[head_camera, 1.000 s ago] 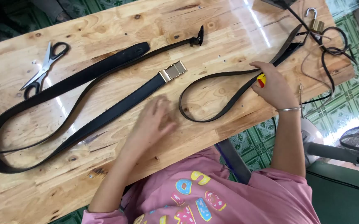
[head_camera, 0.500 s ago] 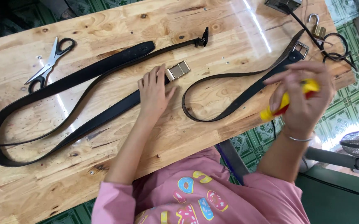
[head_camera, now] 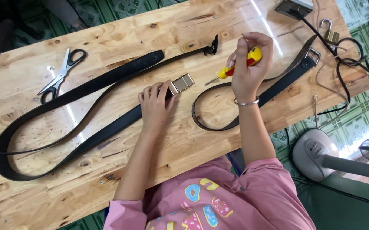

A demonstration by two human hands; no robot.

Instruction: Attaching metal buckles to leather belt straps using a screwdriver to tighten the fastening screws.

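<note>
The left hand (head_camera: 154, 106) lies flat with fingers together, pressing the long black belt (head_camera: 86, 87) onto the wooden table (head_camera: 107, 38), its fingertips touching the brass buckle (head_camera: 181, 83). The right hand (head_camera: 248, 68) is raised at three o'clock of the buckle, clamped around the yellow-and-red handle of a screwdriver (head_camera: 235, 68); the metal tip points toward eight o'clock and stops just short of the buckle, apart from it. The long belt loops out to the table's nine o'clock end, its bend close to the edge there. A second black belt (head_camera: 278, 85) curls beneath the right wrist and runs toward two o'clock, ending in a steel buckle near the far corner. Scissors (head_camera: 61, 76) rest at ten o'clock, well apart from both hands. A brass padlock (head_camera: 330, 32) and black cord (head_camera: 350, 55) crowd the two o'clock corner. Bare board lies between the left forearm and the near edge at six o'clock. A grey fan base (head_camera: 316, 153) stands on the floor past the table's right edge.
</note>
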